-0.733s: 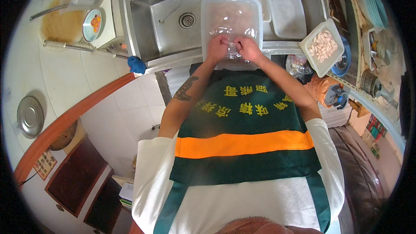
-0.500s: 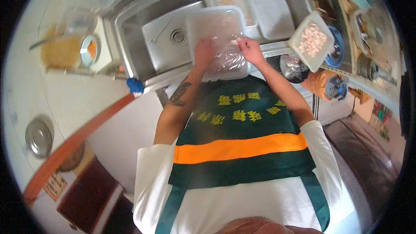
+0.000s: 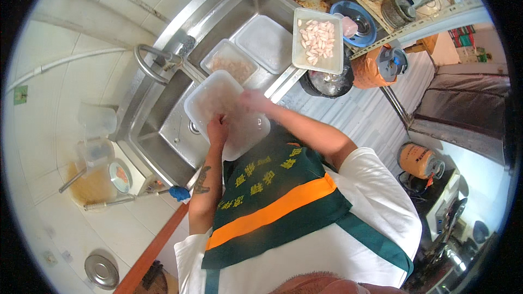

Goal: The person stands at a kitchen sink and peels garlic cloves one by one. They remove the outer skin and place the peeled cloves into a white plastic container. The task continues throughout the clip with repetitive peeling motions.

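Observation:
A translucent white plastic tub (image 3: 239, 140) rests at the sink's near edge, in front of me. Pinkish contents show dimly inside it, too hazy to name. My left hand (image 3: 217, 129) is over the tub with its fingers curled closed; what they hold, if anything, is hidden. Farther right, my right hand (image 3: 255, 101) is over the tub too, smeared by motion, so its fingers cannot be read. To the right, a rectangular plastic tub (image 3: 329, 66) holds many small pale pink meat-like pieces (image 3: 317, 42).
In the sink's far basin sit a tub with pale pinkish pieces (image 3: 231, 66) and a white tub (image 3: 265, 42). A curved faucet (image 3: 146, 65) rises behind. A blue basin (image 3: 364, 16) and black bucket (image 3: 327, 83) stand right; a small bowl (image 3: 120, 177) is left.
The view has turned, so the sink appears slanted. My right hand, which pinched a small pale piece at the tub's right side, is now blurred over the tub. My left hand's fingers now show curled.

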{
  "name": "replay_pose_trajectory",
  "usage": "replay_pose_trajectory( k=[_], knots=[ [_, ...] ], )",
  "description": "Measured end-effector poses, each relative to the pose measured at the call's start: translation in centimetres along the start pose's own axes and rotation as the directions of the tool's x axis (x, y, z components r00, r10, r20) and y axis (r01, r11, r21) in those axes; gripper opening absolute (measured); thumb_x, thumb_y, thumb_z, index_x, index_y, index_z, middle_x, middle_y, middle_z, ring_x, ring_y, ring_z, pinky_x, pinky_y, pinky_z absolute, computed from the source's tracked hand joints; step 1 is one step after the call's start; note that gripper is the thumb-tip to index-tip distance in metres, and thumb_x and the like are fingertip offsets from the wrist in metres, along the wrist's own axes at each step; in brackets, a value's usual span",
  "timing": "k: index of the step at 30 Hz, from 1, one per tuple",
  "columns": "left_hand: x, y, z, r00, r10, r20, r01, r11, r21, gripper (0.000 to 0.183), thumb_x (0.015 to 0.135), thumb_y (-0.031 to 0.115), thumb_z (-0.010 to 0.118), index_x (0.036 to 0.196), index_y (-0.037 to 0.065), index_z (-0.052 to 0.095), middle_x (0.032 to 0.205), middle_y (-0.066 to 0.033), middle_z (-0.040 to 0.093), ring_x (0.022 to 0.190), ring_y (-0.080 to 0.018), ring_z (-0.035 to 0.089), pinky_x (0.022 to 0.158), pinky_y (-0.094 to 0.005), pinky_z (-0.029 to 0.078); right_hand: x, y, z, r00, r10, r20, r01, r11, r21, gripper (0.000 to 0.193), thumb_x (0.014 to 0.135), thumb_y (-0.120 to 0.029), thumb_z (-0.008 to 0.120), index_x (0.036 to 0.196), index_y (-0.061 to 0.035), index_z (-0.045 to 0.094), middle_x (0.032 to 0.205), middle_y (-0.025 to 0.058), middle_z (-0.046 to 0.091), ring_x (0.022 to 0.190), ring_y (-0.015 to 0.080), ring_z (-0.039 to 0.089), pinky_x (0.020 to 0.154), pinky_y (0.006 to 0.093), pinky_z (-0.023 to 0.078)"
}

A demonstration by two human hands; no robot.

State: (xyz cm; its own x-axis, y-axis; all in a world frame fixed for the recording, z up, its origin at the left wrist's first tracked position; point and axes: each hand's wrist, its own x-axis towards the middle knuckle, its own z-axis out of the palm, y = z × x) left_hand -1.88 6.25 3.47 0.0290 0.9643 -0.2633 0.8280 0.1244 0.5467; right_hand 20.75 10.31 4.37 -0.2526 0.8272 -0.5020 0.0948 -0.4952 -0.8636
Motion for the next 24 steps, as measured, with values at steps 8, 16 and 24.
replay_pose_trajectory(
  k=[8,16,24],
  knots=[
    [-2.2,0.9,-0.3,0.975,0.210,0.079,-0.208,0.978,-0.028,0.039,0.093,0.039,0.064,0.082,0.001,0.060,0.073,-0.0159,0.063,0.066,-0.0319,0.058,0.064,-0.0408,0.045,4.2,10.4,7.6,0.925,-0.326,0.195,0.337,0.941,-0.023,0.025,0.093,-0.030,0.062,0.096,-0.0062,0.070,0.084,0.0093,0.068,0.080,0.0215,0.065,0.075,0.0383,0.052],
    [-4.2,-0.5,-2.9,0.964,0.160,0.213,-0.004,0.809,-0.588,0.009,0.092,0.009,0.059,0.096,0.001,0.060,0.079,-0.0040,0.060,0.064,-0.0127,0.055,0.060,-0.0268,0.046,-0.1,6.3,8.8,0.965,-0.241,0.108,0.263,0.846,-0.464,0.017,0.072,-0.019,0.061,0.073,-0.0050,0.072,0.067,0.0144,0.067,0.054,0.0243,0.062,0.055,0.0388,0.051],
    [-3.5,-2.1,-5.0,0.937,0.108,0.332,0.122,0.790,-0.601,0.020,0.093,-0.002,0.054,0.111,-0.005,0.063,0.083,-0.0065,0.063,0.067,-0.0130,0.058,0.061,-0.0255,0.049,-1.7,3.4,9.4,0.898,-0.421,0.127,0.382,0.602,-0.701,0.024,0.076,-0.023,0.061,0.076,-0.0009,0.071,0.076,0.0202,0.069,0.073,0.0354,0.068,0.067,0.0477,0.052]
  ],
)
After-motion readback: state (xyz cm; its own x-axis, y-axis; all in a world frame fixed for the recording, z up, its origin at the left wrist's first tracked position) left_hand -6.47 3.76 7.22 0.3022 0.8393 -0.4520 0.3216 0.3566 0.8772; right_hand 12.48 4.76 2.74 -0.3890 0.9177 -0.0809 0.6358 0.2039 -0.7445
